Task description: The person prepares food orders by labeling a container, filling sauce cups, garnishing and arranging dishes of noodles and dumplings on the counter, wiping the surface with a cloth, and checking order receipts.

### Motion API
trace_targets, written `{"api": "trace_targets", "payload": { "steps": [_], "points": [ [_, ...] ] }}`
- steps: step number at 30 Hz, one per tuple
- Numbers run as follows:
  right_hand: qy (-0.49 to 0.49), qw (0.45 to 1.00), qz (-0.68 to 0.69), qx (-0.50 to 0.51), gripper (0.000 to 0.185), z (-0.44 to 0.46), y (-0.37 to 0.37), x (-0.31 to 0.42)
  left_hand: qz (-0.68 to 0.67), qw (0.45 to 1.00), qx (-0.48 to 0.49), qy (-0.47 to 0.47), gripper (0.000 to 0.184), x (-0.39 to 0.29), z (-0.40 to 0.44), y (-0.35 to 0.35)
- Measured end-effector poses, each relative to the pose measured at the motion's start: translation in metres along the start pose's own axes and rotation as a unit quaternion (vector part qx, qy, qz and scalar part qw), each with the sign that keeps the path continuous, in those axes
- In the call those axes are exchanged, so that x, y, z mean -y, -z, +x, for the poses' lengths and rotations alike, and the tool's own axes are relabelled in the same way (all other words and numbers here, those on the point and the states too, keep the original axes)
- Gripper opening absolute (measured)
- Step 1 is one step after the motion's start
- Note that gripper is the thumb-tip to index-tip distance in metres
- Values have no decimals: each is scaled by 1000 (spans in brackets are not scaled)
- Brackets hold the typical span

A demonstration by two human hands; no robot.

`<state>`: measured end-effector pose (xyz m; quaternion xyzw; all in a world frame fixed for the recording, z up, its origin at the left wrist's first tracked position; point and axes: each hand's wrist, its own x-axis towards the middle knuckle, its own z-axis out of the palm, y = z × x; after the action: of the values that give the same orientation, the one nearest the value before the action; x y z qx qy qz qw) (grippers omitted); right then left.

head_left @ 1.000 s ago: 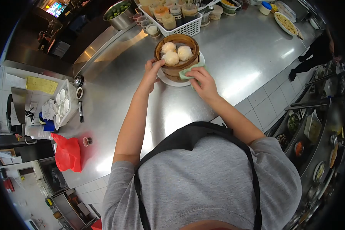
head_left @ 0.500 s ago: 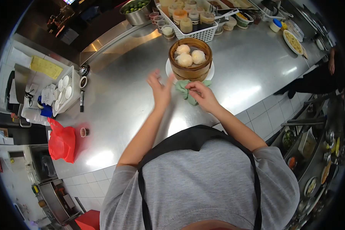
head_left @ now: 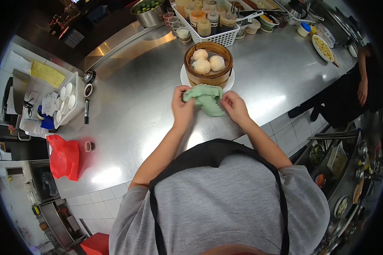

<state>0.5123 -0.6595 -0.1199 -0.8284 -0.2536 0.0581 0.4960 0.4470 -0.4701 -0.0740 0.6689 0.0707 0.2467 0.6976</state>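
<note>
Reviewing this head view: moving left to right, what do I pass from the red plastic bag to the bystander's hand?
Red plastic bag, small cup, left hand, green cloth, right hand, blue-lidded tub, bystander's hand.

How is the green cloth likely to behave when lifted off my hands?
The green cloth will probably flop, since it bunches softly between the left hand and the right hand. It is likely light for its size, as it looks thin. Rolling seems unlikely, given its crumpled, uneven folds.
</note>
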Motion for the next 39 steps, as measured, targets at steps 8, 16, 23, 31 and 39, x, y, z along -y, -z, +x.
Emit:
{"api": "trace_targets", "payload": {
  "steps": [8, 16, 23, 31, 39],
  "points": [
    [-20, 980, 198, -29, 21, 1, -32, -13, 83, 947, 300, 80, 24, -37, -6, -8],
    [-16, 966, 192, -174, 27, -9, 9, 5, 291, 955, 60, -23, 38, -13, 143, 21],
    [115, 978, -34, -171, 32, 4, 1, 28, 376, 884, 221, 171, 33, -37, 158, 2],
    [83, 970, 62, -219, 27, 4, 10, 23, 424, 869, 222, 126, 26, -42, 161, -2],
    [287, 948, -121, -67, 23, 3, 8, 31, 400, 881, 205, 148, 26, -33, 167, 10]
  ]
}}
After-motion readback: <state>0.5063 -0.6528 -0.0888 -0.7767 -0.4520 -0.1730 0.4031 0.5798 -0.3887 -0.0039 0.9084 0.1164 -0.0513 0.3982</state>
